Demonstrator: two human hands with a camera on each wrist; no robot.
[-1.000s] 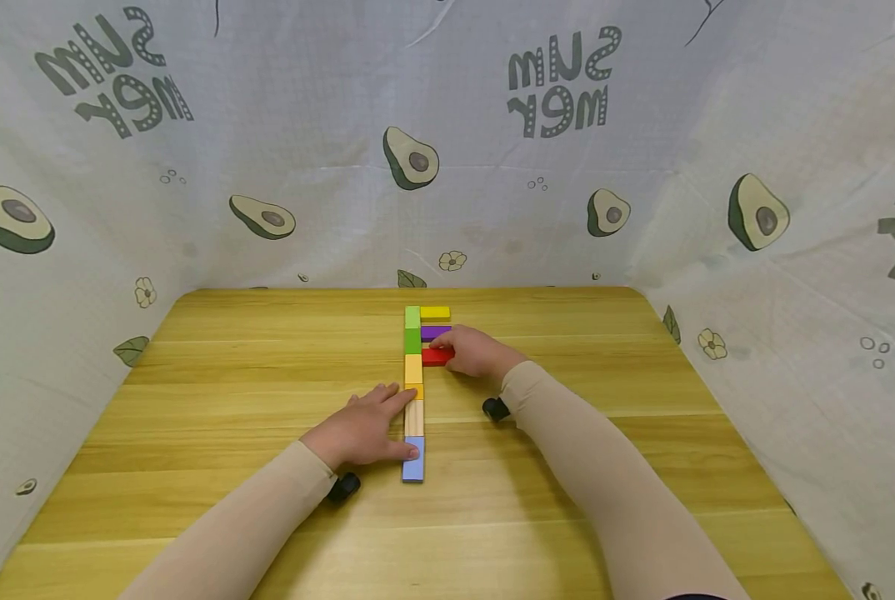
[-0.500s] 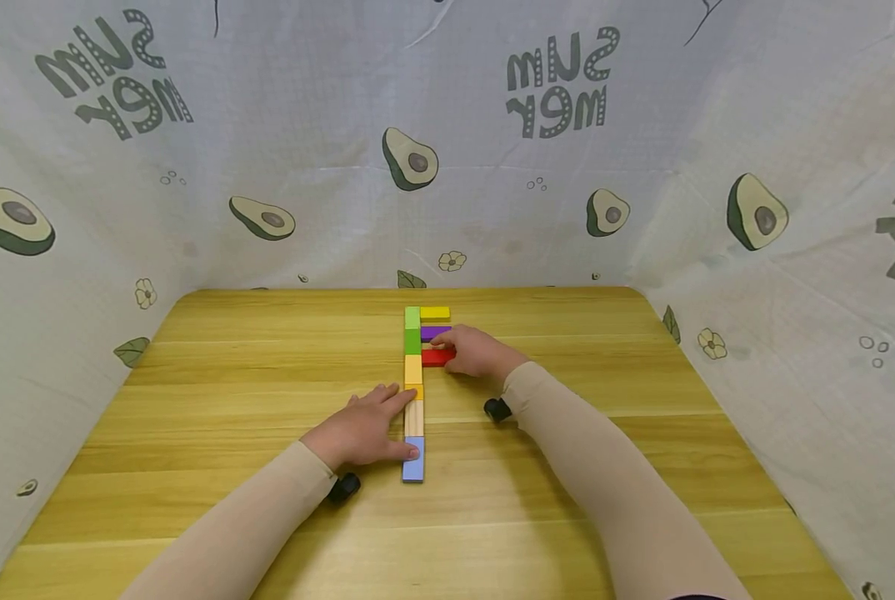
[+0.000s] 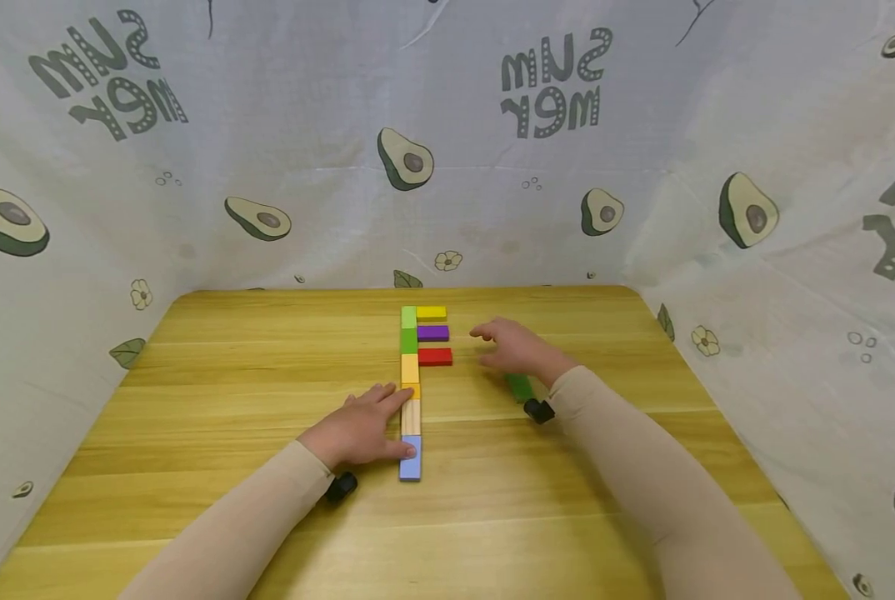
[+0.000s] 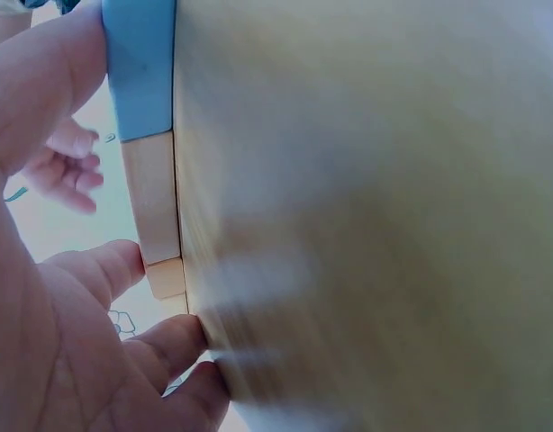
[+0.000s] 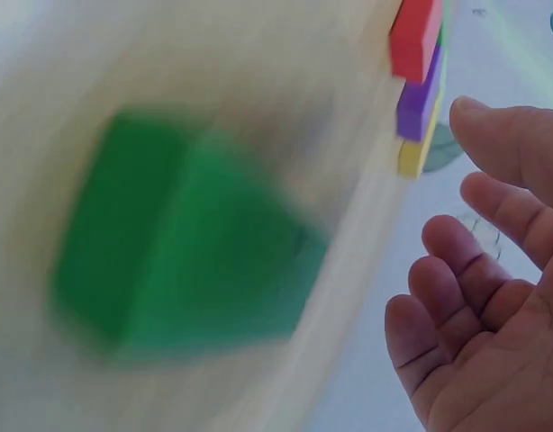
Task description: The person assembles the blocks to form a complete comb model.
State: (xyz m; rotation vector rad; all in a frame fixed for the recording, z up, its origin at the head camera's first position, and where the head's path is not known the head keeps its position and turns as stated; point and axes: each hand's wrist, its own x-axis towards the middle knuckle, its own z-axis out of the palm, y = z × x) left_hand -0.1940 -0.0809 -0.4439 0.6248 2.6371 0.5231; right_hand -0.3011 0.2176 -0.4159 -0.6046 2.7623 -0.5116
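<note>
A straight column of wooden blocks runs up the table: a blue block (image 3: 410, 468) nearest, then a natural wood block (image 3: 412, 418), an orange block, a pale yellow block (image 3: 410, 367), a green block (image 3: 409, 341) and a light green block (image 3: 408, 317). My left hand (image 3: 359, 429) lies along its left side, thumb on the blue block and a fingertip on the orange one. A red block (image 3: 436, 357), a purple block (image 3: 433, 333) and a yellow block (image 3: 432, 313) jut rightward from the upper column. My right hand (image 3: 521, 346) hovers right of them, fingers relaxed, holding nothing.
A dark green block (image 3: 520, 387) lies on the wooden table (image 3: 215, 400) beneath my right wrist, partly covered by it; it looms blurred in the right wrist view. White printed cloth (image 3: 327, 100) surrounds the table at the back and sides.
My right hand has let go of the red block and moved right, away from it. The dark green block has come into sight under the right wrist. The left hand stays put.
</note>
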